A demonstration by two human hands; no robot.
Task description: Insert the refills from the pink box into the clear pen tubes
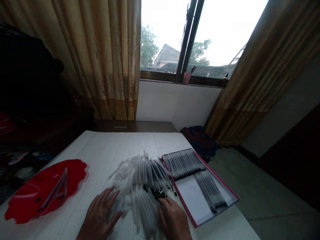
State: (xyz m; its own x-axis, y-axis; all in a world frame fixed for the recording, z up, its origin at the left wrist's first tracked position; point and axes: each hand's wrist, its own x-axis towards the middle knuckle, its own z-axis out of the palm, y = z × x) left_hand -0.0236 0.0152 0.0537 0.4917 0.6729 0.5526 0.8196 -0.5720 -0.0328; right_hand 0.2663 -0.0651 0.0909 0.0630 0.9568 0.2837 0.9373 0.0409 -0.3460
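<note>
Head view: I use the shallow red-edged box (190, 196) as the reference for all positions. The pile of translucent tubes (141, 171), some with black ends, lies on the white table (135, 141) immediately left of the box. The left hand (101, 211) is left of the box, across the near part of the pile; I read its fingers as loosely spread, thumb apart from them, tubes between. I cannot tell whether it presses on any. The right hand (172, 216) is just beside the box's left edge, fingers bent inward at the tubes; I cannot tell whether it grips one. Inside the box, I see a row of dark tubes (183, 163) along the far end and a shorter group (210, 190) nearer. Well left of the box, a red dish (77, 170) holds several tubes.
</note>
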